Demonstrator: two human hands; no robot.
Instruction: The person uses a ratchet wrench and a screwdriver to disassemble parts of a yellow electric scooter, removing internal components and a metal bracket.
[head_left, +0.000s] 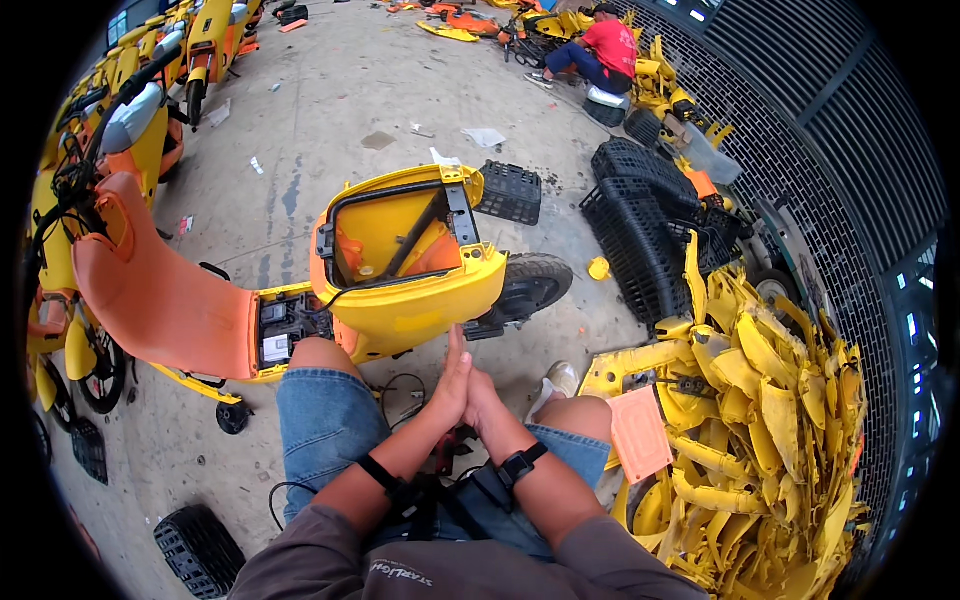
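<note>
My left hand [453,385] and my right hand [482,396] meet palm to palm between my knees, above the floor. The left fingers stretch out flat, pointing away from me. The right hand lies flat against it, its fingers partly hidden; I see nothing held in either. Just beyond the fingertips stands a yellow and orange scooter [420,308]. Its rear body has an open storage bay [385,240] framed in black, with a dark bar across it. An orange front panel [165,290] rises on the left, and the exposed battery compartment [285,325] sits beside my left knee.
Broken yellow body panels [770,420] are heaped at my right, with an orange flat piece [641,433] on their near edge. Black crates [640,230] stand beyond. Other scooters [120,130] line the left. A person in a red shirt [612,48] sits at the far right.
</note>
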